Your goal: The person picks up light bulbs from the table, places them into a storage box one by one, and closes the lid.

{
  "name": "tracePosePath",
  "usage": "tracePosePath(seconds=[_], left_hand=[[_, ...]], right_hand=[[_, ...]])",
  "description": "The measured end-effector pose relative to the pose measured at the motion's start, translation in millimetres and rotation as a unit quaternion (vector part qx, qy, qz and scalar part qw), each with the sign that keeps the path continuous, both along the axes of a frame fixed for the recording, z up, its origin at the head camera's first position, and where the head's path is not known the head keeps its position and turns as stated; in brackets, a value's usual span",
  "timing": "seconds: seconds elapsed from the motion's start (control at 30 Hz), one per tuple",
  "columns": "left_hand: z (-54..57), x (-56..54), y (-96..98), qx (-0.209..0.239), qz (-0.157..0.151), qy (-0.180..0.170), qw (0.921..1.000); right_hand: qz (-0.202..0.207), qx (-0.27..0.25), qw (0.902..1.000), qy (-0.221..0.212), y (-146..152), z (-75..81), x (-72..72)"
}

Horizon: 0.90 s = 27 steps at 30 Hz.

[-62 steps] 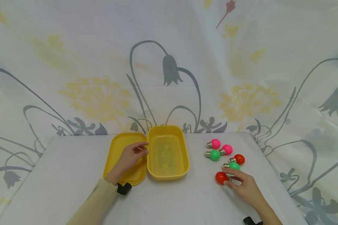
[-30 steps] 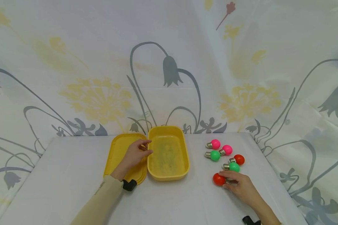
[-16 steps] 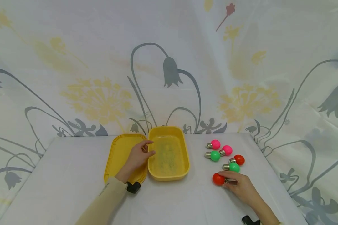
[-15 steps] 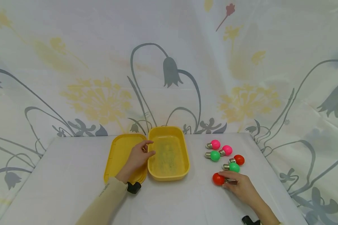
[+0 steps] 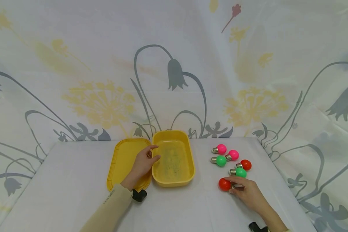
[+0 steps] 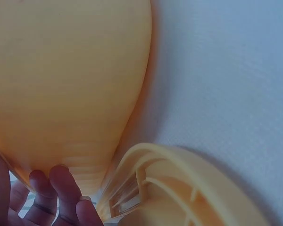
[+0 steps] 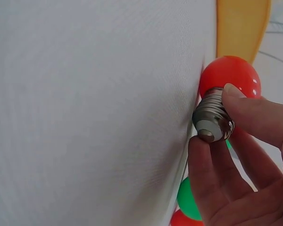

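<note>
A yellow plastic box [image 5: 173, 184] without its lid stands near the table's centre. My left hand [image 5: 142, 162] is at the box's left side, thumb and index fingertips reaching to its rim with a gap between them. Those fingers [image 6: 42, 193] look loosely bent beside the box wall [image 6: 75, 94]; whether they press on it is unclear. On the right, my right hand [image 5: 247, 191] pinches a red light bulb [image 5: 224, 184] by its metal screw base, thumb on one side and fingers on the other. The red globe [image 7: 231, 75] points away from the palm, close to the tabletop.
The yellow lid [image 5: 124, 158] lies left of the box, partly under the left forearm. Behind the right hand lie two pink bulbs [image 5: 221, 149], two green bulbs [image 5: 221, 160] and another red bulb [image 5: 246, 165]. A flowered cloth backdrop [image 5: 174, 106] rises behind the white table.
My left hand has slid slightly right, its fingertips now at the box rim. My right hand has drawn the red bulb a little left and toward me, away from the green one.
</note>
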<state>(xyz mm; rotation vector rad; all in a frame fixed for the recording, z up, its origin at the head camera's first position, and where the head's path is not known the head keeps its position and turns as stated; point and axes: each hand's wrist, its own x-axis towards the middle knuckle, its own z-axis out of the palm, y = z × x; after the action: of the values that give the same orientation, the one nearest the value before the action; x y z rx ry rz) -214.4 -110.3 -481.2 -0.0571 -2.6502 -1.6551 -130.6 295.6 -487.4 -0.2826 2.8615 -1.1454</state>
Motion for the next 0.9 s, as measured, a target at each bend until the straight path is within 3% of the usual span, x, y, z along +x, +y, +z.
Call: tracePosePath(seconds=[0.57, 0.9], left_hand=[[-2.1, -1.6, 2.1, 0.000, 0.002, -0.020, 0.9998], [-3.1, -2.7, 1.3, 0.006, 0.003, -0.029, 0.9996]], right_hand=[[-0.003, -0.017, 0.9998, 0.010, -12, 1.6, -8.3], [0.022, -0.033, 0.9974, 0.060, -26, 6.5, -17.4]])
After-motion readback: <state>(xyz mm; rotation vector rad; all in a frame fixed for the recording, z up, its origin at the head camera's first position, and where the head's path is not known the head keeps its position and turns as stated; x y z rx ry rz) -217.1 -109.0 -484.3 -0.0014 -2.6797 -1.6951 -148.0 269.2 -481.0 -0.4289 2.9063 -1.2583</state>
